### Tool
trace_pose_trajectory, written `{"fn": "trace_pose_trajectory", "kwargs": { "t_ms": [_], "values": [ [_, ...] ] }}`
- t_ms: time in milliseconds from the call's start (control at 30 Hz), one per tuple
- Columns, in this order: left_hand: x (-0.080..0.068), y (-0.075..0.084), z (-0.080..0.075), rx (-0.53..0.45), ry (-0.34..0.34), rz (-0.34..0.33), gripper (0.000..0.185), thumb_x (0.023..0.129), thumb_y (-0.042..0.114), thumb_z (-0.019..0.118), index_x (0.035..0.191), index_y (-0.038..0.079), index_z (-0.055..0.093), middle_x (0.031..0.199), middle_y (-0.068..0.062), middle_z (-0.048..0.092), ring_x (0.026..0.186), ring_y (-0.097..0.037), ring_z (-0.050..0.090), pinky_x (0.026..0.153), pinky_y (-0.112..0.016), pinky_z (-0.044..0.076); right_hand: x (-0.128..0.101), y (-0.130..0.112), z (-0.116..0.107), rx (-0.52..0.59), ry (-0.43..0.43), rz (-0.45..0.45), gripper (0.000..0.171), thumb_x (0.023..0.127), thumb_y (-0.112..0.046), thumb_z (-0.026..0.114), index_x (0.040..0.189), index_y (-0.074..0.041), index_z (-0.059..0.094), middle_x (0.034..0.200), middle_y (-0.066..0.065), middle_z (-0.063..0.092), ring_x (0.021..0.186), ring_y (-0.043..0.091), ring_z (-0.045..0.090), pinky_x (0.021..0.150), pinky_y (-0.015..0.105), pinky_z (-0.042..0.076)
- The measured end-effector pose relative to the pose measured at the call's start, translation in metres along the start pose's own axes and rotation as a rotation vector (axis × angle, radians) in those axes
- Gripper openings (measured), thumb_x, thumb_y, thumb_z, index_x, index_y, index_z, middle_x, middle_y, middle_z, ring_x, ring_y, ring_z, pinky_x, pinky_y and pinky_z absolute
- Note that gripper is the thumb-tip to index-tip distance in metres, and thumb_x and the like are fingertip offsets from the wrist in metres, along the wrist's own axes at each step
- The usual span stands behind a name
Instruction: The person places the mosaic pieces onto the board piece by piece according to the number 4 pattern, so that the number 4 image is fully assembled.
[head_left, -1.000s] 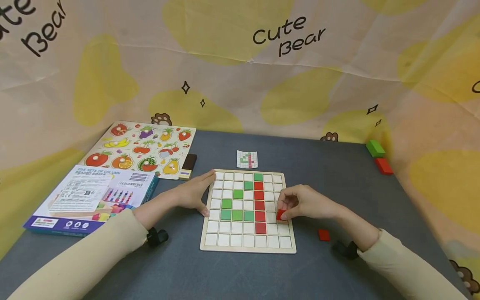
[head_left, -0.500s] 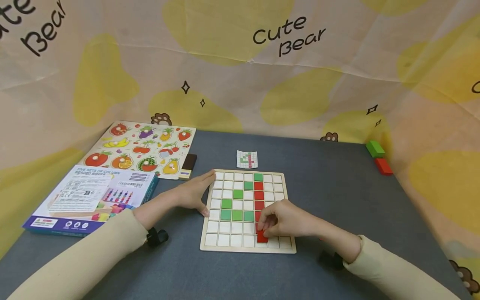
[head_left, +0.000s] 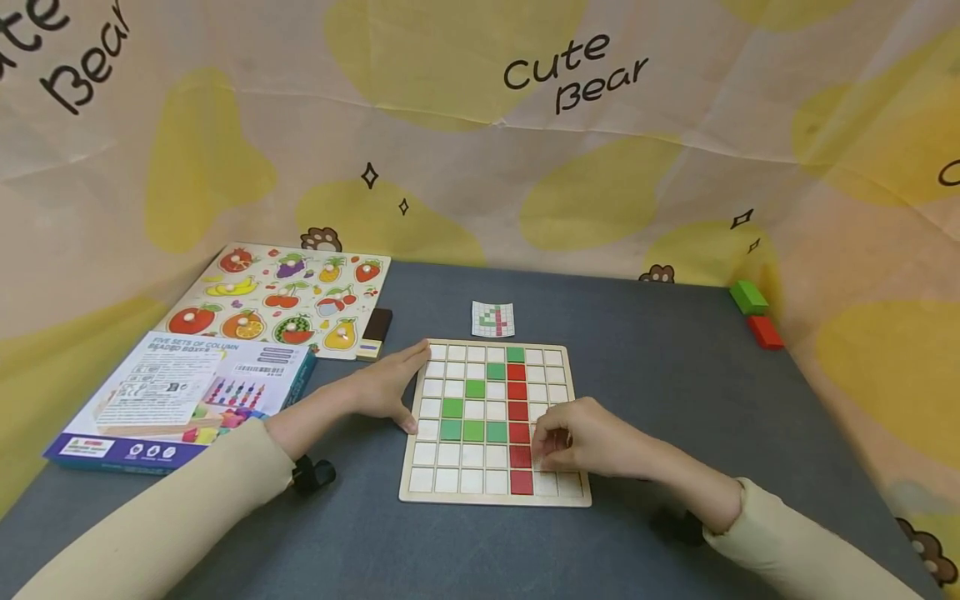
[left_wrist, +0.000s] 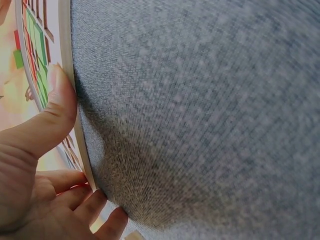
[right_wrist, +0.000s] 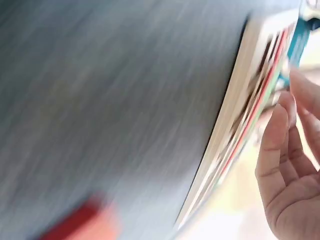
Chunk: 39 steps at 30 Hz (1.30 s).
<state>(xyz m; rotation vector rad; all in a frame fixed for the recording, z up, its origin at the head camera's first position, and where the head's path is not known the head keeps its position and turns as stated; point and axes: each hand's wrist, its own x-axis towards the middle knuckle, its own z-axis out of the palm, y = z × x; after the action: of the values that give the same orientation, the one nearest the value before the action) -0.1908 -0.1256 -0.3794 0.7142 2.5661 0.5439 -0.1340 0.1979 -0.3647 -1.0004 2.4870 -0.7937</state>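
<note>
A wooden grid board (head_left: 495,502) lies on the dark table. Red tiles (head_left: 517,411) run down one column to its bottom row, below a green tile at the top. More green tiles (head_left: 474,431) form a slanted line and a row to the left. My left hand (head_left: 381,387) rests along the board's left edge, its thumb (left_wrist: 61,97) on the rim and the fingers spread toward the far corner. My right hand (head_left: 588,437) hovers over the right columns, fingers loosely bent and nothing between them. A blurred red tile (right_wrist: 82,220) lies on the table in the right wrist view.
Behind the board lies a small pattern card (head_left: 492,318). To the left are a fruit puzzle board (head_left: 262,308), a boxed bead set (head_left: 187,400) and a dark-and-cream block (head_left: 375,333). Green (head_left: 748,297) and red blocks (head_left: 765,332) sit at the far right.
My right hand brought a red tile left across the board and set it in the bottom cell of the red column, then drew back slightly right. The left hand stayed put.
</note>
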Motion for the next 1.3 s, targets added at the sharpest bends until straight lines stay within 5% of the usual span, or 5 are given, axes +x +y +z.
{"fn": "trace_pose_trajectory", "kwargs": {
  "t_ms": [233,433,533,767,1300],
  "values": [
    [0.0,-0.001,-0.001,0.004,0.003,-0.002,0.118,0.07,0.031,0.089,0.155,-0.006,0.016,0.166,-0.024,0.007,0.153,-0.042,0.016,0.122,-0.055,0.025,-0.034,0.046,-0.042,0.068,-0.128,0.059,0.024,0.083,-0.003,0.075,0.099,-0.02,0.074,0.095,0.0,0.07,0.08,0.005,0.06,0.072,0.021,0.054],
    [0.0,-0.001,0.0,-0.001,-0.002,-0.001,0.117,0.072,0.03,0.088,0.156,-0.006,0.015,0.167,-0.023,0.006,0.154,-0.042,0.015,0.122,-0.055,0.025,-0.06,0.072,-0.062,0.118,-0.274,0.055,0.05,0.068,0.014,0.068,0.104,-0.021,0.074,0.098,0.004,0.066,0.085,0.016,0.058,0.072,0.023,0.052],
    [-0.001,-0.001,0.0,-0.003,-0.005,0.001,0.116,0.072,0.03,0.088,0.156,-0.006,0.015,0.167,-0.023,0.006,0.154,-0.042,0.015,0.122,-0.055,0.025,-0.065,0.076,-0.063,0.097,-0.279,0.04,0.047,0.067,0.011,0.073,0.1,-0.023,0.075,0.094,0.002,0.063,0.083,0.013,0.055,0.067,0.022,0.052],
    [-0.002,0.0,-0.001,-0.008,-0.005,0.005,0.116,0.072,0.03,0.087,0.156,-0.006,0.015,0.167,-0.023,0.005,0.154,-0.042,0.015,0.122,-0.055,0.025,-0.063,0.082,-0.056,0.014,-0.215,0.052,0.025,0.066,-0.024,0.089,0.085,-0.029,0.074,0.088,-0.008,0.062,0.077,0.005,0.054,0.068,0.022,0.049],
    [-0.002,0.001,-0.001,-0.014,-0.007,0.001,0.115,0.073,0.029,0.087,0.156,-0.006,0.015,0.167,-0.023,0.005,0.154,-0.042,0.015,0.122,-0.055,0.025,-0.06,0.077,-0.055,-0.041,-0.206,0.056,0.028,0.069,-0.027,0.088,0.083,-0.025,0.064,0.079,-0.004,0.056,0.072,0.003,0.051,0.063,0.018,0.045]
  ]
}}
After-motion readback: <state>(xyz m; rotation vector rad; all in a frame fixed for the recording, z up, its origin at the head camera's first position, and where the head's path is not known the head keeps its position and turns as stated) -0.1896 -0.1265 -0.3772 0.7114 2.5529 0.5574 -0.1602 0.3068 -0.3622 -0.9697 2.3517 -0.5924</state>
